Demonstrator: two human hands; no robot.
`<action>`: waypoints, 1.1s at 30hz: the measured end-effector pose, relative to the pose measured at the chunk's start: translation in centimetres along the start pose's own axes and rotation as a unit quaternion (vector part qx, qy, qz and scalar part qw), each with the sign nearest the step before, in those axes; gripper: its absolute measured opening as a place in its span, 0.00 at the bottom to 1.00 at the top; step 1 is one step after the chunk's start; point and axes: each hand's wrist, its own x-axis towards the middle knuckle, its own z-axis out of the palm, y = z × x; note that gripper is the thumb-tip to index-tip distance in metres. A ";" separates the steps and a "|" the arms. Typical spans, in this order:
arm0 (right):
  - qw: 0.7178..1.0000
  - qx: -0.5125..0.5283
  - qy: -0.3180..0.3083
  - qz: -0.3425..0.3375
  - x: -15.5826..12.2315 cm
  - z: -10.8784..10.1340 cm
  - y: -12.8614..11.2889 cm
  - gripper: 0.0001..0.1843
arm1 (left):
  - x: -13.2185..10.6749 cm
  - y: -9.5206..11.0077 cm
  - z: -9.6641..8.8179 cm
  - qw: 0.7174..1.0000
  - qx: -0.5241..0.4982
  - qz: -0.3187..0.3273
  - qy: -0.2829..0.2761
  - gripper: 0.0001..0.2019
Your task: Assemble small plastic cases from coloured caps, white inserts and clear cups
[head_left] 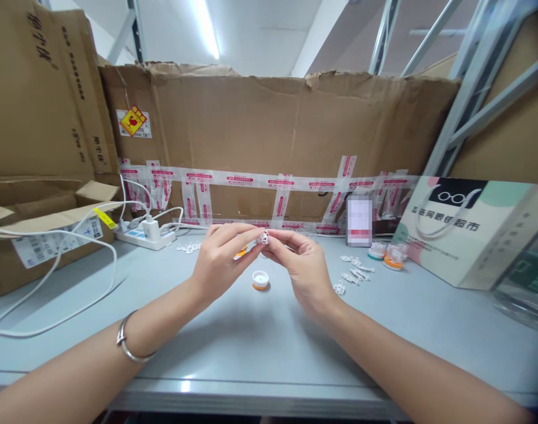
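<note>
Between the fingertips of my left hand [222,253] and my right hand [304,262] is a small white openwork plastic piece [264,237]. Both hands pinch it above the middle of the table. Below it stands a small round white cup with an orange base [260,280], apart from my hands. Something orange [241,252] shows partly behind my left fingers; its shape is hidden. To the right of my right hand lie several flat white lattice pieces [356,275]. More white pieces [189,248] lie beyond my left wrist.
A power strip [145,238] with white cables and an open cardboard box [52,235] are at left. A phone [359,221] leans at the back. Two clear-topped pieces, one with an orange base [394,258], stand near a paper bag [463,247]. A taped carton [260,123] walls the back.
</note>
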 end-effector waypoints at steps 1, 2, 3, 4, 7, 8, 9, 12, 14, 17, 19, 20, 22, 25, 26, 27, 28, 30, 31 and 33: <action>1.000 0.001 -0.007 -0.001 0.0 0.0 0.0 0.10 | 0.0 0.0 0.0 1.000 0.000 -0.001 -0.001 0.08; 1.000 0.003 -0.012 -0.002 -0.1 -0.1 0.0 0.10 | 0.0 0.0 0.0 1.000 0.002 -0.002 0.001 0.08; 1.000 0.005 -0.016 -0.004 -0.1 -0.1 0.1 0.09 | 0.0 0.0 0.0 1.000 0.003 -0.003 0.005 0.08; 1.000 0.006 -0.018 -0.007 -0.1 -0.1 0.1 0.09 | 0.0 0.0 0.0 1.000 0.005 -0.004 0.007 0.08; 1.000 0.012 -0.023 -0.015 -0.1 0.0 0.2 0.08 | 0.0 0.0 -0.1 1.000 0.002 -0.007 0.002 0.09; 1.000 0.012 -0.021 -0.017 -0.2 0.1 0.2 0.08 | 0.0 0.0 -0.1 1.000 -0.001 -0.008 0.000 0.09; 1.000 0.008 -0.020 -0.017 -0.2 0.1 0.2 0.08 | 0.0 0.0 -0.1 1.000 -0.004 -0.009 -0.002 0.09; 1.000 -0.009 -0.011 -0.016 -0.2 0.2 0.2 0.09 | -0.1 0.0 0.0 1.000 -0.012 -0.012 -0.006 0.09; 1.000 -0.017 -0.009 -0.015 -0.2 0.3 0.3 0.08 | -0.2 0.0 0.1 1.000 -0.014 -0.012 -0.008 0.08; 1.000 -0.023 -0.008 -0.014 -0.2 0.4 0.4 0.08 | -0.3 0.1 0.2 1.000 -0.014 -0.008 -0.007 0.08; 0.999 -0.027 -0.004 -0.018 -0.2 0.4 0.5 0.08 | -0.3 0.2 0.2 1.000 -0.011 -0.006 -0.008 0.08; 0.999 -0.029 0.001 -0.021 -0.2 0.3 0.6 0.08 | -0.3 0.3 0.2 1.000 -0.009 -0.007 -0.008 0.07; 0.999 -0.031 0.013 -0.029 -0.2 0.3 0.7 0.08 | -0.2 0.4 0.2 1.000 -0.006 -0.011 -0.011 0.07; 0.998 -0.037 0.023 -0.034 -0.2 0.3 1.0 0.09 | -0.2 0.4 0.3 0.999 -0.006 -0.020 -0.025 0.06; 0.998 -0.042 0.023 -0.034 -0.2 0.3 1.1 0.09 | -0.3 0.4 0.3 0.999 -0.007 -0.025 -0.033 0.06; 0.998 -0.049 0.023 -0.032 -0.2 0.4 1.2 0.09 | -0.4 0.3 0.3 0.999 -0.008 -0.031 -0.042 0.06; 0.998 -0.060 0.019 -0.026 -0.1 0.3 1.2 0.10 | -0.5 0.2 0.3 0.998 -0.008 -0.039 -0.051 0.06; 0.996 -0.087 -0.013 -0.003 0.4 0.0 0.8 0.11 | -0.8 -0.1 0.3 0.996 -0.011 -0.057 -0.073 0.06; 0.993 -0.109 -0.044 0.014 0.8 -0.4 0.5 0.12 | -0.9 -0.3 0.3 0.994 -0.013 -0.067 -0.082 0.06; 0.977 -0.173 -0.119 0.042 2.1 -1.8 -0.6 0.13 | -1.1 -0.6 0.3 0.992 -0.014 -0.087 -0.095 0.06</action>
